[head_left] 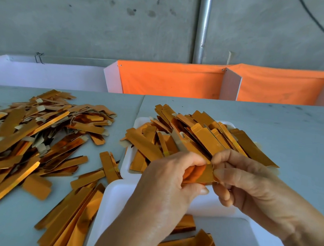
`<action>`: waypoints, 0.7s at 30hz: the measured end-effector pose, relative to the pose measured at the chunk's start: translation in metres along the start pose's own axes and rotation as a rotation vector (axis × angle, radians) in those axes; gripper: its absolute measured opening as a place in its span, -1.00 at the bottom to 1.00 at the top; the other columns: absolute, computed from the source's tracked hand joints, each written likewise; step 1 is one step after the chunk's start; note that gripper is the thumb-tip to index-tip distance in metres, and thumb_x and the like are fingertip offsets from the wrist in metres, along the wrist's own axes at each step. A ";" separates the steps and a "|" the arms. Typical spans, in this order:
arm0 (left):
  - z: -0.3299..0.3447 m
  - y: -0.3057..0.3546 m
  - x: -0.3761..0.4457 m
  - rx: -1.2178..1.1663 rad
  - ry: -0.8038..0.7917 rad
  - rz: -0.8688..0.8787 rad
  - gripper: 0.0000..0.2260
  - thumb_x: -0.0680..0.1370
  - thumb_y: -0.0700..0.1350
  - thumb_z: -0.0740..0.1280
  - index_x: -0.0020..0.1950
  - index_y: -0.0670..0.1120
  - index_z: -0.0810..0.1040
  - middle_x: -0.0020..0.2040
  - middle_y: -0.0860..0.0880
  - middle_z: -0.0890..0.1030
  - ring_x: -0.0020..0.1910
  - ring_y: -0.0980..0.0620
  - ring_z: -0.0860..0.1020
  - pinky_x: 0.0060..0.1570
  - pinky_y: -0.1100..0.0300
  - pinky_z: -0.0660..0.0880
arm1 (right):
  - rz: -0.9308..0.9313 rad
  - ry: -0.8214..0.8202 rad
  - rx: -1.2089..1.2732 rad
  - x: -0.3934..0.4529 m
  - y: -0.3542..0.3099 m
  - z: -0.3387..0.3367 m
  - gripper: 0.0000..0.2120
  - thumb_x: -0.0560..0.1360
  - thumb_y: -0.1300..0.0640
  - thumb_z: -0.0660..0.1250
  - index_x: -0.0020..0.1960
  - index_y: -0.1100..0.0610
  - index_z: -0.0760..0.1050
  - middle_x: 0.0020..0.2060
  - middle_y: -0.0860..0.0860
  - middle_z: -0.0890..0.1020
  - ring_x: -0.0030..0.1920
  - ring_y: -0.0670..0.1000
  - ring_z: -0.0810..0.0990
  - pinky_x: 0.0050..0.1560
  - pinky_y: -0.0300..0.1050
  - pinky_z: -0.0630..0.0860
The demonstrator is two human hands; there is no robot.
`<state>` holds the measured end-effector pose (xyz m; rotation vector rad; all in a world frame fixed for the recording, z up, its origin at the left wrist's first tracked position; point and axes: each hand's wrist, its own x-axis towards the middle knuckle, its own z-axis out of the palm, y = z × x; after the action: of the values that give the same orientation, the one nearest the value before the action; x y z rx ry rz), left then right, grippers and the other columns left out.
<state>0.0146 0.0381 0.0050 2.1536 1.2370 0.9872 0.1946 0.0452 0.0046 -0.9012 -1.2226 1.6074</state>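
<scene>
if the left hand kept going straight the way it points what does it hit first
Likely the heap of gold strips on the far white tray, just beyond the held gold strip that the left hand grips, though depth is unclear.

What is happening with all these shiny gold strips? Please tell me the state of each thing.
Gold strip: held between both hands, its middle hidden by fingers.
Left hand: fingers curled round the strip.
Right hand: pinches the strip's end.
Far white tray: heaped, with strips overhanging its rim.
Near white tray: holds a few strips, mostly bare.
Table heap: loose, flat, jumbled.
</scene>
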 end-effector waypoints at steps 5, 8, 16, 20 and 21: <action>0.000 -0.001 0.000 0.019 -0.013 -0.004 -0.68 0.41 0.02 0.47 0.13 0.20 0.51 -0.13 0.30 0.53 0.01 0.39 0.43 -0.12 0.61 0.34 | 0.007 0.030 -0.022 -0.001 0.000 0.001 -0.86 0.28 0.28 0.37 -0.16 0.17 0.57 -0.48 0.10 0.44 -0.51 0.01 0.45 -0.50 -0.24 0.43; 0.000 0.000 0.001 0.018 -0.008 -0.013 -0.67 0.41 0.02 0.47 0.12 0.23 0.47 -0.08 0.30 0.55 0.01 0.39 0.46 -0.07 0.59 0.38 | 0.016 0.053 -0.032 -0.002 0.000 0.001 -0.82 0.28 0.29 0.35 -0.11 0.21 0.53 -0.48 0.10 0.44 -0.52 0.01 0.44 -0.52 -0.25 0.42; 0.000 0.003 0.000 0.202 0.015 0.052 -0.71 0.44 0.07 0.43 -0.05 0.23 0.30 -0.25 0.30 0.44 -0.09 0.30 0.46 -0.22 0.52 0.36 | -0.004 0.103 -0.221 -0.001 -0.001 0.004 -0.87 0.43 0.38 0.39 -0.10 0.21 0.49 -0.48 0.12 0.52 -0.51 0.02 0.49 -0.48 -0.26 0.45; 0.000 0.003 0.000 0.236 0.001 0.087 -0.73 0.44 0.07 0.43 -0.05 0.19 0.32 -0.31 0.26 0.40 -0.17 0.28 0.42 -0.22 0.48 0.32 | -0.025 0.106 -0.307 -0.001 -0.002 0.004 -0.84 0.36 0.33 0.41 -0.12 0.19 0.49 -0.49 0.08 0.52 -0.51 0.01 0.50 -0.47 -0.28 0.44; 0.000 0.003 0.000 0.228 0.005 0.092 -0.73 0.44 0.06 0.43 -0.04 0.19 0.33 -0.30 0.27 0.40 -0.15 0.28 0.41 -0.21 0.48 0.31 | -0.023 0.103 -0.279 -0.001 -0.002 0.004 -0.84 0.31 0.29 0.39 -0.13 0.18 0.49 -0.49 0.09 0.51 -0.51 0.01 0.48 -0.48 -0.27 0.43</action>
<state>0.0161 0.0363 0.0076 2.4025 1.3184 0.9267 0.1919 0.0428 0.0074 -1.1252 -1.4004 1.3749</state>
